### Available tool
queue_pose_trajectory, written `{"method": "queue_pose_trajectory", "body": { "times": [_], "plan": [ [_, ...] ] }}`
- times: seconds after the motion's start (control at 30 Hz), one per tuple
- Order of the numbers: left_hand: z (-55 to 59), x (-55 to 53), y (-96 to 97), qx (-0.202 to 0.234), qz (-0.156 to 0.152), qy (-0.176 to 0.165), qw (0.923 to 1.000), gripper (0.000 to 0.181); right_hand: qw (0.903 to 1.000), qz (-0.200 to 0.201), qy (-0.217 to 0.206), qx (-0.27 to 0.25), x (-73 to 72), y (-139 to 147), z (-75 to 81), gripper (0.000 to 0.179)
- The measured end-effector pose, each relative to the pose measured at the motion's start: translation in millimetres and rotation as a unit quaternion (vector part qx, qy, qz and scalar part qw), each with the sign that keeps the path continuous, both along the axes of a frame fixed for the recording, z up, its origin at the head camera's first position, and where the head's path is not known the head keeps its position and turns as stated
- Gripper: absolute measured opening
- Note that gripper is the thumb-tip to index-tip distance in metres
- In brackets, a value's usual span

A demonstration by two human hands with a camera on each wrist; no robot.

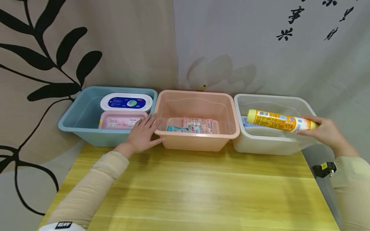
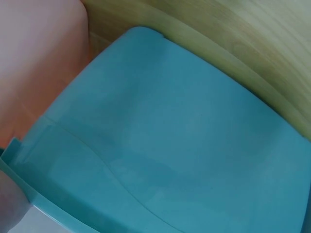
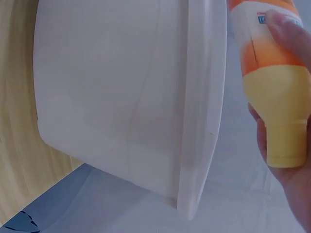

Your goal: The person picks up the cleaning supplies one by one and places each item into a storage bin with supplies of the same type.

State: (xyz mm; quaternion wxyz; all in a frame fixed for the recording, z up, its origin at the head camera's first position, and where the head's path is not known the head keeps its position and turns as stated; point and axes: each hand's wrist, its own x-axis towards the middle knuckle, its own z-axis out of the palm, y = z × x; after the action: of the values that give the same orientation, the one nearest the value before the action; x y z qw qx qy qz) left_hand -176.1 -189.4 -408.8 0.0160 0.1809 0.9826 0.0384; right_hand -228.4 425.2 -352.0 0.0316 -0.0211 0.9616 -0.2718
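Note:
A yellow-and-orange bottle (image 1: 280, 120) lies sideways in my right hand (image 1: 326, 131), held near one end between thumb and fingers, above the white bin (image 1: 268, 144). In the right wrist view the narrow yellow end of the bottle (image 3: 277, 107) points down beside the bin's rim. My left hand (image 1: 144, 133) rests with spread, straight fingers at the blue bin's (image 1: 95, 134) front right corner, its thumb toward the pink bin (image 1: 199, 141). The left wrist view is mostly filled by the blue bin's outer wall (image 2: 184, 126).
Inside the blue bin are a white oval wipes box (image 1: 126, 102) and a pink box (image 1: 122, 120). Several small clear and pink packets (image 1: 199, 125) lie in the pink bin. A blue-and-white pack (image 1: 248, 122) shows under the bottle. All three bins stand along the wooden table's (image 1: 196, 189) back edge.

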Motion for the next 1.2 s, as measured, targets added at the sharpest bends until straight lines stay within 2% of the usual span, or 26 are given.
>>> {"method": "queue_pose_trajectory", "body": {
  "times": [0.33, 0.73, 1.03, 1.2],
  "plan": [
    [1.2, 1.0, 2.0, 0.004, 0.0, 0.008, 1.0, 0.079, 0.9993, 0.013, -0.028, 0.022, -21.4, -1.7, -10.9, 0.077],
    [-0.2, 0.5, 1.1, 0.002, 0.0, 0.014, 0.9999, 0.08, 0.9994, 0.014, -0.023, 0.023, -35.6, -13.6, -22.9, 0.073],
    [-1.6, 0.5, 1.9, -0.001, 0.008, 0.005, 1.0, 0.08, 0.9981, 0.047, 0.003, 0.04, -46.5, -21.3, -28.5, 0.069],
    [-1.3, 0.2, 2.3, -0.004, 0.009, 0.006, 0.9999, 0.08, 0.9967, 0.063, -0.015, 0.049, -52.3, -25.0, -25.3, 0.072]
  ]
}}
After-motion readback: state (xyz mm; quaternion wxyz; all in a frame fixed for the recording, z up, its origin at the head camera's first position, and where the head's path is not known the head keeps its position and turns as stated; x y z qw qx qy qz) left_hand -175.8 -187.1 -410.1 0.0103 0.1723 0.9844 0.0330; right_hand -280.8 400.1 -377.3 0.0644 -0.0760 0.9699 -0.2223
